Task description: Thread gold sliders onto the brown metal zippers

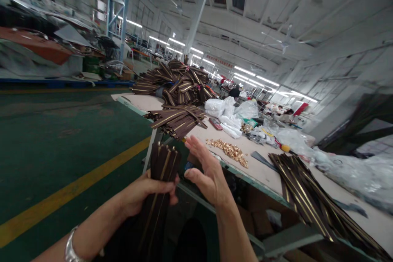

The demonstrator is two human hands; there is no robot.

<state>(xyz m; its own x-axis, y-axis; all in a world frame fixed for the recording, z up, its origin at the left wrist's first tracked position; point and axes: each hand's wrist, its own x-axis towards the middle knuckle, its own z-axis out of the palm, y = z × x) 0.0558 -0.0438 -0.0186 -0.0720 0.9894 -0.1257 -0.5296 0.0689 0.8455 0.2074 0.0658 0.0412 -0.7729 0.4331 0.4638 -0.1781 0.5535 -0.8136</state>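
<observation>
A bundle of brown zipper strips (164, 163) with gold lines along them stands nearly upright, its upper ends a little uneven. My left hand (156, 190) is wrapped around the middle of this bundle; a silver bracelet circles the wrist. Just to the right, my right hand (205, 172) is open, fingers stretched out and thumb apart, holding nothing. Beyond both hands, more brown strips (178, 118) lie stacked on the table's near edge. Small gold metal pieces (229, 150), too small to make out singly, form a heap on the tabletop.
A large mound of strip bundles (181, 82) covers the far end of the table (208, 133). Long loose strips (307, 188) hang over its right edge. Clear plastic bags (344, 168) line the back. Green floor (70, 127) with a yellow line lies left.
</observation>
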